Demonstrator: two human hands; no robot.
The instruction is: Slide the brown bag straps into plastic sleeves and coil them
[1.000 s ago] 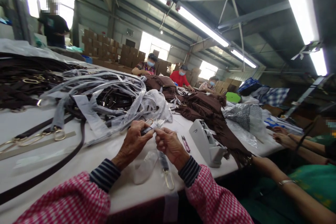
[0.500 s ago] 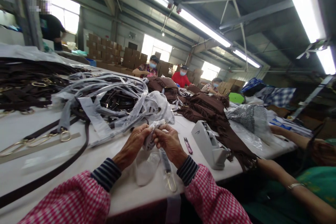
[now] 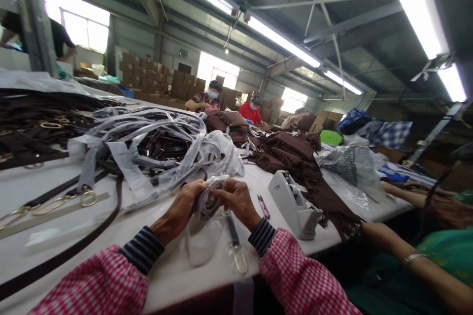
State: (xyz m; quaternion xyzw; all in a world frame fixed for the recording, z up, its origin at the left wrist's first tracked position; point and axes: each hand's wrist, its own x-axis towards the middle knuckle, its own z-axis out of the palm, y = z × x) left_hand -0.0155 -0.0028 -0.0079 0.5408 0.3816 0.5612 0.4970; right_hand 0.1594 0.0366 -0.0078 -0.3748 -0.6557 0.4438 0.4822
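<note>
Above the front of the table, both my hands hold a crumpled clear plastic sleeve (image 3: 207, 203), with something inside that I cannot make out. My left hand (image 3: 180, 208) is closed on its left side. The fingers of my right hand (image 3: 237, 198) pinch it from the right. Below my right hand, a dark strap end (image 3: 232, 231) in plastic hangs down to a gold metal clasp (image 3: 240, 259) near the table edge. A loose flap of clear plastic (image 3: 203, 238) lies beneath my hands.
A heap of plastic-sleeved straps (image 3: 162, 145) lies behind my hands, with bare dark straps (image 3: 25, 125) at left. Thread snips (image 3: 263, 205) and a grey tape dispenser (image 3: 295, 204) stand right, beside brown fringed pieces (image 3: 291, 155). A co-worker's arm (image 3: 391, 243) reaches in from the right.
My hands have moved slightly apart, and the plastic between them is spread wider. The view has shifted a little. A person at far left has bent down behind the post.
</note>
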